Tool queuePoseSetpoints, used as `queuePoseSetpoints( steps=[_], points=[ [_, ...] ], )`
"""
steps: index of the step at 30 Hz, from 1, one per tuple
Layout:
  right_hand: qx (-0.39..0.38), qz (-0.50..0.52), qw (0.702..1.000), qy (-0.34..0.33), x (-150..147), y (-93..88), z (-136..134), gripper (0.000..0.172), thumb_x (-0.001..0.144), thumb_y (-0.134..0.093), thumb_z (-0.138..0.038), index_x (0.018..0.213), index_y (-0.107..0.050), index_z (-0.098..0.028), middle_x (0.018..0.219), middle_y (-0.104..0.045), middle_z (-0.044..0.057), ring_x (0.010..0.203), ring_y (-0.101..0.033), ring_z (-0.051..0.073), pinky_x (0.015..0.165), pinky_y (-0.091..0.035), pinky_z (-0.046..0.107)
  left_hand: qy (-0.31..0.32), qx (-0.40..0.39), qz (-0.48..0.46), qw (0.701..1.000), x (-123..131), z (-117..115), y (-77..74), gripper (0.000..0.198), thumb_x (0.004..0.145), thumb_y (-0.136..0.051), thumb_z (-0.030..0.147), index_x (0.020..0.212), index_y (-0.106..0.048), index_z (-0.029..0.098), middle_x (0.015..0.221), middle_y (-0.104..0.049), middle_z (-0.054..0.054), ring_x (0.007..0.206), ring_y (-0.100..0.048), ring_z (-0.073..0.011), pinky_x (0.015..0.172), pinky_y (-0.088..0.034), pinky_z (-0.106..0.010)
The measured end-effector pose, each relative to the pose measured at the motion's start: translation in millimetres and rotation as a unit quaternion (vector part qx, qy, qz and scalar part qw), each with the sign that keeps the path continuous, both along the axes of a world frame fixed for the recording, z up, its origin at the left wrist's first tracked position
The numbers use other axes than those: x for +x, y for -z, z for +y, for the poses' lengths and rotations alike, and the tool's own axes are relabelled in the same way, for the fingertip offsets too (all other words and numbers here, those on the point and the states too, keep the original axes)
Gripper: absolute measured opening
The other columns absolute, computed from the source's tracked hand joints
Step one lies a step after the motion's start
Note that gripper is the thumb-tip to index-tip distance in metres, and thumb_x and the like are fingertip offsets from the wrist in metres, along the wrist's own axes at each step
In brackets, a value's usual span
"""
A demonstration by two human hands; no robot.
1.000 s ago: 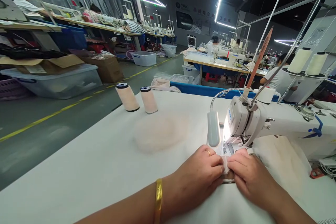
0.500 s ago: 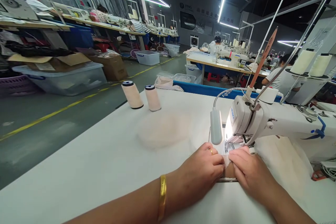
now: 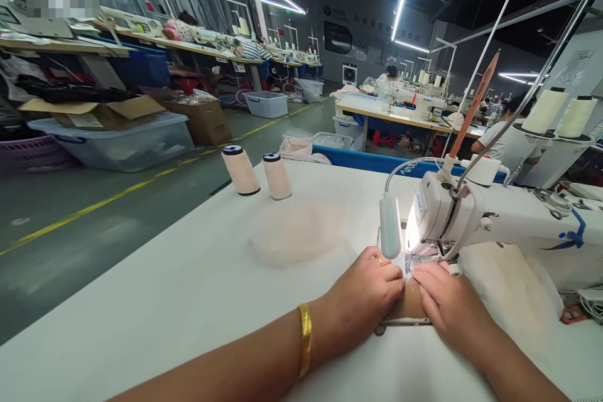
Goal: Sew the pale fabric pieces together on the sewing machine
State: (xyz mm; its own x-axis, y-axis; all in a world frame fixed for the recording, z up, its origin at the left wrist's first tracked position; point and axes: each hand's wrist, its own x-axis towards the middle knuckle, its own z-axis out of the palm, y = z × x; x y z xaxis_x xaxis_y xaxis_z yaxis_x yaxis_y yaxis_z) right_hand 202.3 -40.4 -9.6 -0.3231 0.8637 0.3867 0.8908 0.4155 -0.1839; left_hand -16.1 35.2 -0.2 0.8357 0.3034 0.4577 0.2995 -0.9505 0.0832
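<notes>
At the needle area of a white sewing machine point(image 3: 471, 207), both my hands are closed and low on the machine bed. My left hand point(image 3: 365, 298), with a ring and a gold bangle, curls its fingers just left of the presser foot point(image 3: 409, 260). The fingers of my right hand point(image 3: 450, 295) are pressed together just right of the foot. A small pale piece of fabric point(image 3: 408, 272) shows between the fingertips, mostly hidden by them. In front of it, a brown bed plate point(image 3: 412, 300) is bare. A lit lamp point(image 3: 389, 226) hangs close above my left fingers.
Two peach thread cones point(image 3: 277, 176) stand at the table's far left. Beige cloth point(image 3: 509, 289) lies under the machine arm. A brown pointed stick point(image 3: 475, 103) rises from the machine head. Storage bins point(image 3: 117, 141) line the aisle; a co-worker point(image 3: 506, 141) sits beyond on the right.
My left hand has shifted slightly right and up, toward the presser foot. The pale fabric between my fingers has moved away from me under the foot, uncovering more brown plate.
</notes>
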Motion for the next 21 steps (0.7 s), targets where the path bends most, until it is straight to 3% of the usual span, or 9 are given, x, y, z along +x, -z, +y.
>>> queuePoseSetpoints(
  steps=[4,10,17,21],
  points=[
    [-0.020,-0.016,0.999,0.039,1,3.9,3,0.040,0.096,-0.046,-0.009,0.124,-0.068,-0.026,0.129,-0.072,0.008,0.095,-0.070,0.026,0.070,-0.055,0.035,-0.010,-0.001,0.002,1.000,4,4,2.9,0.018,0.091,-0.056,0.006,0.084,-0.067,0.018,0.084,-0.068,-0.005,0.078,-0.060,-0.0212,0.081,-0.042,-0.039],
    [-0.012,-0.011,0.998,0.061,2,7.2,3,0.040,0.098,-0.044,-0.013,0.128,-0.067,-0.024,0.129,-0.072,0.012,0.106,-0.069,0.031,0.079,-0.059,0.043,-0.031,-0.008,-0.003,0.999,8,6,-1.3,0.021,0.093,-0.052,0.004,0.089,-0.068,0.018,0.086,-0.070,-0.006,0.081,-0.063,-0.0224,0.084,-0.044,-0.040],
    [-0.031,0.037,0.999,-0.002,1,-4.5,-4,0.031,0.105,-0.039,-0.016,0.113,-0.068,-0.024,0.121,-0.073,0.009,0.104,-0.068,0.027,0.082,-0.058,0.040,-0.074,-0.033,0.006,0.997,12,6,-1.8,0.020,0.083,-0.058,-0.002,0.085,-0.061,0.018,0.093,-0.072,-0.004,0.085,-0.065,-0.0228,0.085,-0.044,-0.037],
    [-0.068,0.045,0.996,-0.037,0,-21.8,-12,0.027,0.105,-0.041,-0.017,0.105,-0.067,-0.024,0.115,-0.073,0.008,0.103,-0.068,0.025,0.087,-0.058,0.041,-0.106,-0.058,0.031,0.992,14,11,0.7,0.022,0.076,-0.064,0.000,0.072,-0.052,0.018,0.082,-0.068,-0.006,0.079,-0.062,-0.0238,0.083,-0.045,-0.038]
  ],
)
